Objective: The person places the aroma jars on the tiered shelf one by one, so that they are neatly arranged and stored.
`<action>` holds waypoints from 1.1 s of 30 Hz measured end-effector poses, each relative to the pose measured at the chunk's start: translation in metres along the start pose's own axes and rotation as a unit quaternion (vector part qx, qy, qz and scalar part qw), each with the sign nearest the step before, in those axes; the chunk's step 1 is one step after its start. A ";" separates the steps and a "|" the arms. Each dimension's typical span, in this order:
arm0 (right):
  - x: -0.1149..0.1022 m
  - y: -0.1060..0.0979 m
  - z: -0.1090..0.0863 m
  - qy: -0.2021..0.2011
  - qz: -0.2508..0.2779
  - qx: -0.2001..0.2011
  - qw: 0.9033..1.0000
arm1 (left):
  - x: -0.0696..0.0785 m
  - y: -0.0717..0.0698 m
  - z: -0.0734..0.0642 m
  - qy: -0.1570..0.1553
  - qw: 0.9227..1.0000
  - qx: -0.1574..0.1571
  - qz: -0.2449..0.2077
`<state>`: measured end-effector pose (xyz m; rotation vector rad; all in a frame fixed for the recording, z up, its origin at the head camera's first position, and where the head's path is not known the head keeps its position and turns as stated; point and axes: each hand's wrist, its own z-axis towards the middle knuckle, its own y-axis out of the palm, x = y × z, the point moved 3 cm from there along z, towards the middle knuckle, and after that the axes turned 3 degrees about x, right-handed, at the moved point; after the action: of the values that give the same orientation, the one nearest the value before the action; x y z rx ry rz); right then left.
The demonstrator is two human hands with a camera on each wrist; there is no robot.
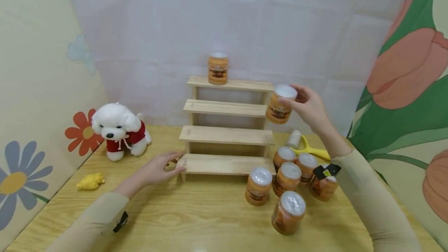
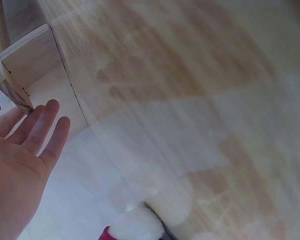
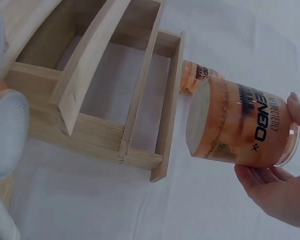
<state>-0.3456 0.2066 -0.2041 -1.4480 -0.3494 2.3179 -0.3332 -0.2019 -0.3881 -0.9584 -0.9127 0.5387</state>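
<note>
Head view, held cylindrical can (image 1: pixel 279 109), stepped wooden shelf (image 1: pixel 226 135)

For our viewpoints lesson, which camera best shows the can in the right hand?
Right wrist view: the held can appears largest there, its lettering biggest. The head view shows it smaller, from slightly above; the left wrist view doesn't show it.

The place looks like a staged booth: creased white cloth (image 1: pixel 168 22) hangs behind the wood-grain surface (image 1: pixel 196 221), flowered panels (image 1: pixel 31 61) flank it. The room around cannot be told.
</note>
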 end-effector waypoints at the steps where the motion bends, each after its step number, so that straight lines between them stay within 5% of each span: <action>1: -0.001 0.002 0.005 -0.003 0.006 0.004 1.000 | 0.000 0.000 0.000 0.002 1.000 0.000 0.002; 8: -0.007 0.018 0.041 -0.026 0.031 0.037 0.999 | -0.001 -0.003 0.001 0.014 1.000 0.005 -0.001; 15: -0.007 0.035 0.071 0.000 0.046 0.052 0.998 | -0.002 -0.003 0.001 0.009 1.000 0.002 -0.003; 33: -0.004 0.070 0.113 0.042 0.067 0.082 0.993 | -0.004 0.000 -0.002 0.008 1.000 0.002 -0.018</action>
<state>-0.4588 0.1409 -0.1796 -1.5231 -0.0373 2.3167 -0.3332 -0.2059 -0.3905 -0.9394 -0.9134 0.5010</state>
